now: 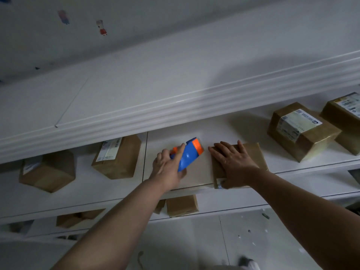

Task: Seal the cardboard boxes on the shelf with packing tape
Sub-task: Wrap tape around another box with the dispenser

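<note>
My left hand (168, 168) grips a blue and orange tape dispenser (188, 153) and holds it just over the white shelf (194, 131), its orange end pointing away from me. To its right lies a flat brown cardboard box (255, 152) at the shelf's front edge. My right hand (234, 162) rests flat on that box, fingers spread. Hand and dispenser sit side by side, a small gap apart.
Two labelled boxes (302, 131) (344, 117) stand at the right of the same shelf. Two more boxes (116, 156) (46, 170) stand in the left bay. Lower shelves hold further boxes (182, 205) (78, 218). A thick white moulding (175, 108) overhangs the shelf.
</note>
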Demonstrator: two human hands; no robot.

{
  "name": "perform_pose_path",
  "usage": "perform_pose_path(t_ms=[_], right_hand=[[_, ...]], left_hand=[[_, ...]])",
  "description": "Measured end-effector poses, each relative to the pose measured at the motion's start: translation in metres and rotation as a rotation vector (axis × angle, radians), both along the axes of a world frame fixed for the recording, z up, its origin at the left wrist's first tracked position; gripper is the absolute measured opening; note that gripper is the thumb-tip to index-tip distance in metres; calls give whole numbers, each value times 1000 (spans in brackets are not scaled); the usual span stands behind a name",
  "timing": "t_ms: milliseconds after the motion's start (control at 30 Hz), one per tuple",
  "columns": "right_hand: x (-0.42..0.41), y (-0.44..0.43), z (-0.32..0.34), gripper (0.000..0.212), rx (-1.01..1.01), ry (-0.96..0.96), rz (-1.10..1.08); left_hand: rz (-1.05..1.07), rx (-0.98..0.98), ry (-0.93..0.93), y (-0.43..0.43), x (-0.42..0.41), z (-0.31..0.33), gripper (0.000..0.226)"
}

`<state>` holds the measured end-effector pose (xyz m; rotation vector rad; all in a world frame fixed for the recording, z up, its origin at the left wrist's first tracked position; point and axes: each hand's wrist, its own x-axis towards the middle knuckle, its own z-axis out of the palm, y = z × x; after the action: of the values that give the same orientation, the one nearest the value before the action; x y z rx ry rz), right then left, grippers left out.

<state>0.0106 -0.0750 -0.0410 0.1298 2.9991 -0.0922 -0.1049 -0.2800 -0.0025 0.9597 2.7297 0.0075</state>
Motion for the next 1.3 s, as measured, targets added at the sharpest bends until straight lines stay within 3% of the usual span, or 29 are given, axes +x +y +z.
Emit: perform_pose_path(t_ms=[67,167,233,300,367,467,533,667,867,967,1100,1300], right_hand=[[-2,2,0,120,-1,-26,11],[-4,4,-2,122,2,-45,12],[-4,3,-1,122,5,-58,9],[-4,4,2,123,-17,-77,19],[-2,6,8,121,-114,-75,25],[5,17,15,115,-300,-21,3],[12,25,15,114,-283,-11,11],[16,28,10,113,-177,-33,51],[15,25,8,114,-143,3,55],[16,25,7,115,-132,8,65],[16,26,5,116,-119,10,68],[16,26,4,114,-112,20,77]], left_hand=[[-66,-98,147,3,4,-13,78],[-62,-179,127,6,7,-26,80],[-59,-20,137,11,13,-28,69],[-42,330,72,22,22,-27,48],[86,588,-242,38,30,-21,38],[514,745,-733,58,45,-17,27],[795,727,-917,58,54,-25,27],[937,623,-1189,49,75,-33,22],[1029,668,-1180,57,81,-26,39],[1068,724,-1188,61,90,-24,33],[1207,959,-1225,67,97,-20,23],[1265,1120,-1034,71,106,-25,11]])
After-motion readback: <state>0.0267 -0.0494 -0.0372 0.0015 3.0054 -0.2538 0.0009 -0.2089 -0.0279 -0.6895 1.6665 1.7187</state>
